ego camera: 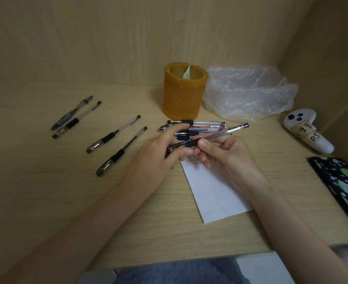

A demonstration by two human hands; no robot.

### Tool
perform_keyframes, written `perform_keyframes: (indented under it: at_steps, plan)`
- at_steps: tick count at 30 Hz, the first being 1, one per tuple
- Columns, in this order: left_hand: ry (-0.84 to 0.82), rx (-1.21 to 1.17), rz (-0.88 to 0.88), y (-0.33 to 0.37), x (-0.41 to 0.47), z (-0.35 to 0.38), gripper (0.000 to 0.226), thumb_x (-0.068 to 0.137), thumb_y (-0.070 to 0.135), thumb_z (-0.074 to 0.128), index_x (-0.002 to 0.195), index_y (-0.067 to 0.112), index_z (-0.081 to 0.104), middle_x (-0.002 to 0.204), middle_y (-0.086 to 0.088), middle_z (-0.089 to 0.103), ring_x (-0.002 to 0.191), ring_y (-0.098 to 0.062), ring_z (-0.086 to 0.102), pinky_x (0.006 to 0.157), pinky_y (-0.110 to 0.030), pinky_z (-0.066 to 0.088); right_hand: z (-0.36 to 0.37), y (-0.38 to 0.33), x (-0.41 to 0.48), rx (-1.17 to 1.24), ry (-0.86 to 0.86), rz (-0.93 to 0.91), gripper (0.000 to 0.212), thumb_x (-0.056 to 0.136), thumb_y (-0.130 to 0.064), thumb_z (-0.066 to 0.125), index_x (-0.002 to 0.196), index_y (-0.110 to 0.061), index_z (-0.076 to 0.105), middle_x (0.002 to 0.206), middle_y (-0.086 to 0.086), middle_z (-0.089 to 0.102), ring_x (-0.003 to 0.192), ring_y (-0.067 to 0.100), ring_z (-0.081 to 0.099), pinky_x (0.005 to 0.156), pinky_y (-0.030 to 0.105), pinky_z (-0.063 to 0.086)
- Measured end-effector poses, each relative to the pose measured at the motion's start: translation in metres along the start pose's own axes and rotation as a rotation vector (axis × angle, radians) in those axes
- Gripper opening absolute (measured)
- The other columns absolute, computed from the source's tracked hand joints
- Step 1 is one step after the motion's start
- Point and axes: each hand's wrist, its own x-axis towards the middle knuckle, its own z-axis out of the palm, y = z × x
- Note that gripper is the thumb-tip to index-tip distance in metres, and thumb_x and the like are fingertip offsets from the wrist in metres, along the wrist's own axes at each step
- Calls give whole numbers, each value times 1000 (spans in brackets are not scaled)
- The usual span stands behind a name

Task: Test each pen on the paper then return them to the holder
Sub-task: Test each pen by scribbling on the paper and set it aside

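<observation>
My right hand (pixel 226 158) grips a black-grip gel pen (pixel 220 134) by its barrel, its rear end pointing up and right. My left hand (pixel 160 152) pinches the same pen's cap end, just above the top of a white paper sheet (pixel 216 193) that carries small ink marks. A pile of several pens (pixel 202 126) lies behind my hands, in front of the orange cylindrical holder (pixel 182 93). Several capped pens lie apart on the left: two (pixel 74 116) far left, two (pixel 115 140) nearer the middle.
A crumpled clear plastic bag (pixel 249 93) sits right of the holder. A white controller with a handwritten label (pixel 306 132) and a phone in a dark patterned case (pixel 341 187) lie at the right. Wooden walls close the desk at the back and right.
</observation>
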Motion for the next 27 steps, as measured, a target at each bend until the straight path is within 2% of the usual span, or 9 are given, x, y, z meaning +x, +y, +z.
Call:
perform_keyframes:
  at_steps: [3,6,10,12,15,17,20,24,27]
  plan:
    - [11,-40,14,2,0,2,37,85,24,63,119,30,49,70,7,64,59,-4,59,53,-12,43,-1,0,0,-9,8,-13,11,81,-8,60,78,-3,69,62,5,67,48,10,52,46,20,43]
    - [-1,-21,-19,3,2,3,25,87,25,61,111,22,53,69,8,62,59,1,57,54,-10,41,0,2,2,-27,24,-10,12,80,-11,62,86,-5,71,66,9,65,49,13,51,47,21,44]
    - [45,39,-51,0,7,1,20,87,30,61,104,23,57,73,12,62,61,-2,60,64,-27,54,-5,-4,6,79,214,13,32,79,-19,64,106,-1,63,68,11,60,51,12,50,48,20,43]
    - [46,74,-66,-4,7,-2,22,85,35,61,104,26,58,78,13,64,67,-2,63,70,-32,55,-14,-9,8,187,306,-7,25,84,-18,62,101,0,59,65,5,61,51,10,51,47,18,44]
    - [48,139,-61,-9,8,-7,28,83,40,60,108,28,59,85,23,59,73,4,58,68,-18,47,-18,-7,9,238,329,19,13,88,-13,58,93,-2,61,68,6,64,55,11,56,51,17,48]
    - [86,206,-37,-10,9,-9,33,85,41,57,115,27,57,95,20,58,72,8,49,68,-13,37,-18,-6,10,256,329,19,12,90,-10,57,95,0,62,71,7,66,59,12,60,53,17,50]
    - [210,314,-21,-12,11,-13,30,91,32,53,118,21,58,108,10,58,92,-2,50,84,-21,40,-19,-7,13,331,329,18,15,93,-9,53,101,2,60,77,10,69,66,12,65,58,17,54]
    - [287,551,-52,-24,11,-23,25,90,19,55,114,15,61,110,-1,61,102,-17,52,88,-32,41,-17,-7,17,342,303,58,22,95,-4,49,111,10,56,91,15,73,82,19,72,69,22,58]
    - [239,683,-199,-32,10,-27,29,89,20,55,118,15,58,117,-7,55,105,-24,48,88,-34,38,-10,-9,18,377,297,71,49,94,4,47,138,12,27,114,27,64,103,31,67,87,34,56]
